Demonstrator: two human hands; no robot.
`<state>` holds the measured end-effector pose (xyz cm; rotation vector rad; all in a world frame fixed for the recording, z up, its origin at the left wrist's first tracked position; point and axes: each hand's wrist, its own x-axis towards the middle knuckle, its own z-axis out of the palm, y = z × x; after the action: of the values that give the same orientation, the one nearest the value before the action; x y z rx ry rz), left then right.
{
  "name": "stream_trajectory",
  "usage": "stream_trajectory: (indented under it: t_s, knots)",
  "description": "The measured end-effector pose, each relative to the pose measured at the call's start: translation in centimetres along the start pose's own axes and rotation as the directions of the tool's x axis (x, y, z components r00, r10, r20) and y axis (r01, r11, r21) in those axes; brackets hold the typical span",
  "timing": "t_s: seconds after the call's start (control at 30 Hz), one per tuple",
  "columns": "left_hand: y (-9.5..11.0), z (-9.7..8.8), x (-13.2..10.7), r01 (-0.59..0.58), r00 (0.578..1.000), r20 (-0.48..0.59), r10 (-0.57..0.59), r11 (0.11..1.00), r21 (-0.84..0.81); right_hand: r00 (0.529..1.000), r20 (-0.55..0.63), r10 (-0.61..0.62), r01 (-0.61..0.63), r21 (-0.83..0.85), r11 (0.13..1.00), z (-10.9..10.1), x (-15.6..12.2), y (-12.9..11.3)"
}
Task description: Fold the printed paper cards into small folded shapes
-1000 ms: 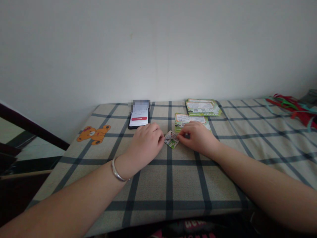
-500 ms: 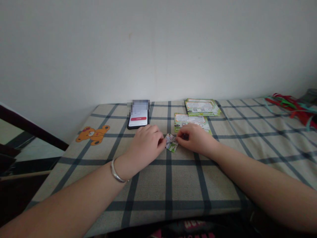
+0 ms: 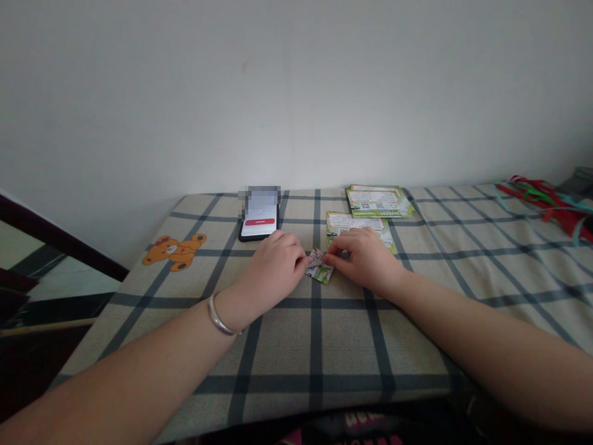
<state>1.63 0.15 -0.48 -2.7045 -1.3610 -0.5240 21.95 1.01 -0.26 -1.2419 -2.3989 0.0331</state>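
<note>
A small folded piece of printed paper (image 3: 319, 272), green, white and reddish, lies on the checked tablecloth between my hands. My left hand (image 3: 280, 266), with a silver bangle at the wrist, pinches its left edge between thumb and fingers. On the other side, my right hand (image 3: 364, 256) is closed on the upper right edge, thumb and forefinger together. Part of the paper's edges is hidden under the fingertips. Just behind my right hand lies a green and white printed leaflet (image 3: 356, 221), partly covered by that hand.
A stack of similar leaflets (image 3: 377, 201) rests by the wall, overlapping the single one. A phone (image 3: 259, 228) with a lit screen lies left of it. An orange bear cutout (image 3: 173, 252) is at the table's left. Red and green strips (image 3: 551, 201) lie far right.
My right hand has shifted slightly left, its fingertips now over the paper's upper edge. The folded paper lies flatter and shows more of its lower printed face.
</note>
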Motion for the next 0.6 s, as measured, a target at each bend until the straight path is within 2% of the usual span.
stream_trajectory:
  t_s: [0.13,0.27,0.37,0.6]
  knots:
    - [-0.31,0.37,0.11,0.001,1.000,-0.009,-0.002,0.999,-0.049,1.000,0.015,0.017,-0.018,0.011,1.000,0.04,0.14,-0.07]
    - [-0.53,0.62,0.12,0.010,1.000,-0.027,-0.012,0.996,-0.087,0.998,0.039,0.040,-0.043,0.091,0.995,0.35,0.34,0.14]
    - [-0.52,0.63,0.07,0.021,0.999,-0.033,-0.024,0.995,-0.098,1.000,0.015,0.022,-0.024,0.120,0.992,0.45,0.32,0.15]
    - [-0.45,0.62,0.09,0.069,0.997,-0.037,-0.073,0.992,-0.103,0.999,-0.021,-0.025,0.025,0.009,1.000,0.44,0.06,0.16]
